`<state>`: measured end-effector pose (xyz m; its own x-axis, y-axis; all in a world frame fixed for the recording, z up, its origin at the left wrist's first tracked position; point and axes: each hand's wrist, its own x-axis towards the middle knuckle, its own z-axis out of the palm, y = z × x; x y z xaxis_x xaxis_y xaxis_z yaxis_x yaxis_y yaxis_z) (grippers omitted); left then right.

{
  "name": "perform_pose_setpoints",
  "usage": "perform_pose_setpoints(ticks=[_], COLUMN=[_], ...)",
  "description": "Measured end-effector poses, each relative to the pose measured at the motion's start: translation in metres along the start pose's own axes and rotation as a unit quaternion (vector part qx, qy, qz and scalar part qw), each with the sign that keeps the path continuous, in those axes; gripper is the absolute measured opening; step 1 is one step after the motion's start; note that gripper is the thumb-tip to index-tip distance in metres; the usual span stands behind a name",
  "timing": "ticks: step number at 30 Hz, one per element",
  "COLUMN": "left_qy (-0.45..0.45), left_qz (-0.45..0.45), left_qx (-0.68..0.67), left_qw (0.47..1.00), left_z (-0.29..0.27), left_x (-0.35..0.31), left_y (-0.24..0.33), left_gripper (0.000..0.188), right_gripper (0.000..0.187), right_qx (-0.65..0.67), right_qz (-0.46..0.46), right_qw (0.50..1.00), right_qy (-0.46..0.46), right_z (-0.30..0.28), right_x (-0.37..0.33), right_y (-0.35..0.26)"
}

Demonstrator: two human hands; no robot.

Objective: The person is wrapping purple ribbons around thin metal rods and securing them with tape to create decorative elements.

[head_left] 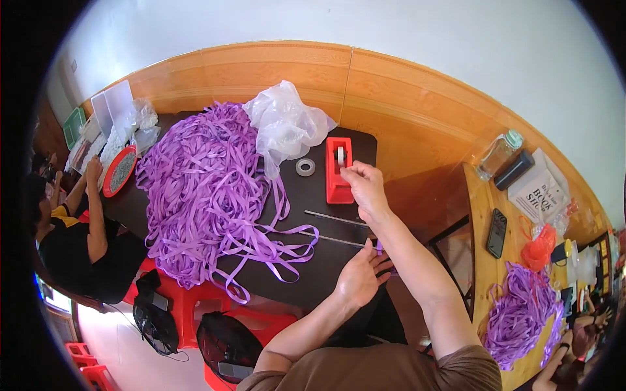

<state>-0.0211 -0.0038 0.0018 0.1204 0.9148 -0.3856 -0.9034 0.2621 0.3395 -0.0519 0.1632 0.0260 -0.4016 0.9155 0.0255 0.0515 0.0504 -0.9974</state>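
My right hand [367, 190] is at the red tape dispenser [338, 193], thumb and forefinger pinched at the loose end of its white tape roll [340, 156]. Below it, my left hand [357, 280] has its fingers spread over the table's near edge. Its thumb touches or lies close to a thin metal rod [336, 240], beside a small bit of purple ribbon [380, 247]. A second thin rod [332, 217] runs roughly parallel, its right end hidden by my right forearm. A big heap of purple ribbon [202, 189] lies to the left, with loops trailing toward the rods.
A loose tape roll [305, 167] and a crumpled clear plastic bag [287, 124] lie behind. At left, a person [85, 234] sits by a red tray [111, 191] of small grey pieces. Red stools [244, 319] stand below; a wooden table [481, 260] at right holds more ribbon and a phone.
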Motion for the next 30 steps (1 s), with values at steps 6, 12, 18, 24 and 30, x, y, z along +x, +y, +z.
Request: perform_pose_setpoints(ticks=[6, 12, 18, 24, 30], left_qy=[-0.008, -0.013, -0.014, -0.013, -0.029], left_qz=[0.022, 0.027, 0.014, 0.015, 0.007], left_qx=[-0.004, -0.003, -0.014, -0.03, -0.022], left_qw=[1.0, 1.0, 1.0, 0.999, 0.999], left_z=[0.002, 0.005, 0.002, 0.0, -0.005], left_x=[-0.003, -0.002, -0.001, 0.0, 0.003], left_y=[0.0, -0.001, -0.001, -0.004, -0.007], left_gripper=[0.049, 0.044, 0.047, 0.053, 0.059], right_gripper=[0.011, 0.013, 0.013, 0.013, 0.007], right_qx=[0.042, -0.045, -0.101, -0.133, -0.237], right_qz=[-0.044, -0.094, -0.111, -0.171, -0.197], right_qw=[0.998, 0.994, 0.987, 0.975, 0.95], right_qy=[0.003, 0.043, 0.065, 0.051, 0.044], right_z=[-0.004, -0.006, -0.007, -0.011, -0.024], right_x=[-0.038, -0.046, -0.04, -0.038, -0.031], right_y=[-0.008, 0.023, 0.035, 0.039, 0.05])
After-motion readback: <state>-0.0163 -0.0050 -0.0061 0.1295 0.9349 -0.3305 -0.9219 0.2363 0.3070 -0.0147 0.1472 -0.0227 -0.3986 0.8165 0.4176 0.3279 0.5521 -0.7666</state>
